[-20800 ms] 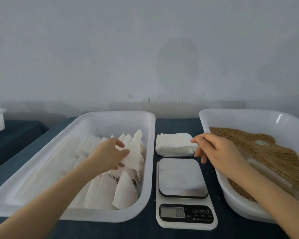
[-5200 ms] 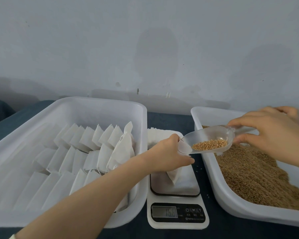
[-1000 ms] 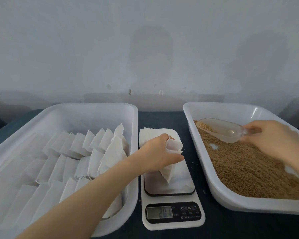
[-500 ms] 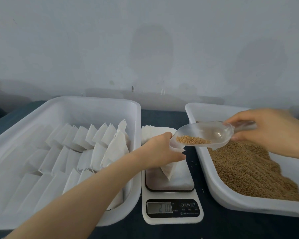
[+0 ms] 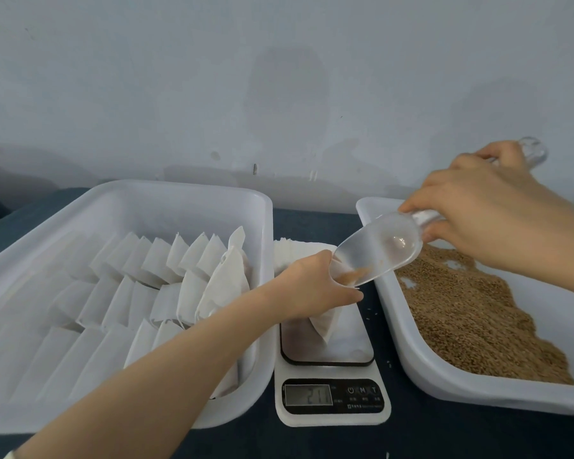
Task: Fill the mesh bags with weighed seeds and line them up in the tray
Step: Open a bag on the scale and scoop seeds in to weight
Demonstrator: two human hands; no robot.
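Fingers: your left hand clasps the mesh bag; your right hand grips the scoop.
Left tray: white bags in rows.
Scale: mesh bag standing on it.
Scoop: tipped, seeds at the bag's mouth.
Right tray: seed heap.

The bare left forearm stretches in from the lower left, its left hand curled round the mouth of a small white mesh bag, thumb pointing right. The right hand, higher and further right, back upward, grips the handle of a clear plastic scoop tipped down toward the left hand
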